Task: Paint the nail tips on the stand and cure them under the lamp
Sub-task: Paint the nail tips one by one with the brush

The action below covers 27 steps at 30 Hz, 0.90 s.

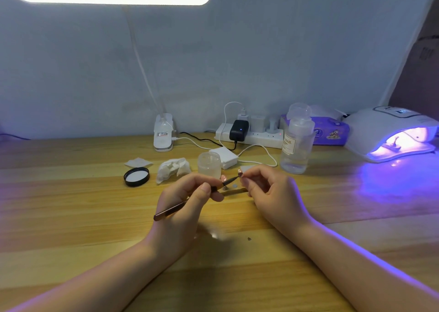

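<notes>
**Wood, plastic and paper on the bench**

The table (71,193) is pale wood with a smooth, lightly glossy grain. The curing lamp (380,131) has a smooth white plastic shell. The bottle (297,150) and small jar (209,162) are frosted clear plastic. The crumpled tissue (172,169) looks soft and matt. The brush (171,210) handle shines like metal.
</notes>
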Each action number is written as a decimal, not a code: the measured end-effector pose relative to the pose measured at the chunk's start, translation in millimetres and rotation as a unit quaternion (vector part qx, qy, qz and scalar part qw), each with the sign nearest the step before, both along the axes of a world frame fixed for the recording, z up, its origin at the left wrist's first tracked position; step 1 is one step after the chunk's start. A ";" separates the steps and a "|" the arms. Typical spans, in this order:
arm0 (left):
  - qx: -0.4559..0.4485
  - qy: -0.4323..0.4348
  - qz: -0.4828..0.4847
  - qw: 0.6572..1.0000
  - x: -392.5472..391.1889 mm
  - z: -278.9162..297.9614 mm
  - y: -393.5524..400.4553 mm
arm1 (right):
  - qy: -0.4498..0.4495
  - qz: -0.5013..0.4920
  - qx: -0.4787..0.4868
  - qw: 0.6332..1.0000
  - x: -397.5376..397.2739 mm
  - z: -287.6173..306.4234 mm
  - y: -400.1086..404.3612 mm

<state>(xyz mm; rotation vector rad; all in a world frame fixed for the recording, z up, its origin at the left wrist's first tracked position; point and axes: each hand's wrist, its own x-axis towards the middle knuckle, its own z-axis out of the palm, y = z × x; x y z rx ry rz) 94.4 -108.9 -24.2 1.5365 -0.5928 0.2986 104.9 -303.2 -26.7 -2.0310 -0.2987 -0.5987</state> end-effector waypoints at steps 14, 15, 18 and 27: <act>-0.004 -0.004 0.007 1.000 -1.7 -1.2 -0.7 | -0.015 -0.022 -0.016 1.000 -1.5 1.5 0.8; -0.008 -0.005 0.010 1.000 -1.6 -1.1 -0.9 | -0.017 -0.023 -0.016 0.999 -1.6 1.6 0.9; -0.004 -0.009 0.021 1.000 -0.7 -0.5 -3.0 | -0.017 -0.025 -0.017 0.999 -1.2 1.3 1.1; -0.019 -0.003 -0.008 1.000 -2.6 -0.9 -1.1 | 0.000 -0.002 0.000 1.000 2.6 -1.8 -1.3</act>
